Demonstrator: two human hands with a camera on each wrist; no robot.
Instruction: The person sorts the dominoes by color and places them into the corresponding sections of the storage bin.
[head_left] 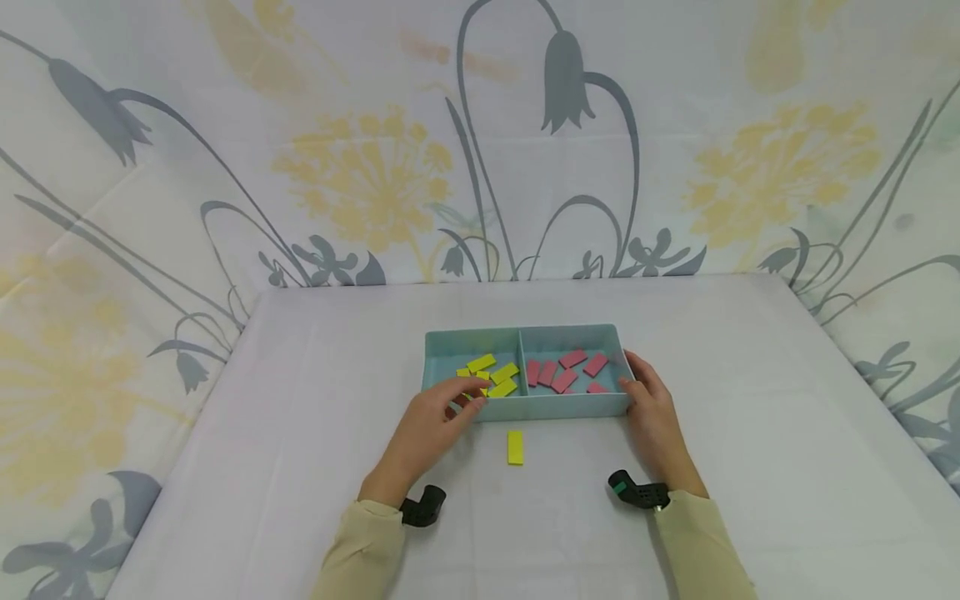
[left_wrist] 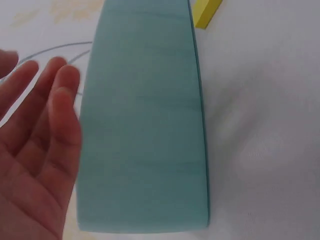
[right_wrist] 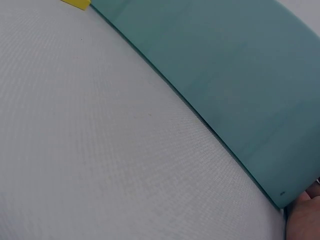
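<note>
A pale teal box (head_left: 555, 407) with two compartments rests on the table. Several yellow blocks (head_left: 504, 388) lie in its left compartment, several pink blocks (head_left: 565, 381) in the right one. My left hand (head_left: 427, 425) hovers at the front rim of the yellow side; its fingers bend loosely, and I see nothing held between them in the left wrist view. At the box's right end, my right hand (head_left: 658, 421) grips the wall, thumb over the rim. The right wrist view catches only a bit of this hand (right_wrist: 306, 220). One yellow block (head_left: 515, 448) lies on the table before the box.
A divider (head_left: 522, 362) separates the compartments. White cloth (head_left: 300, 467) covers the table, and a flower-patterned curtain (head_left: 525, 192) stands behind and along both sides. A black camera is strapped to each wrist, below the sleeves' cuffs.
</note>
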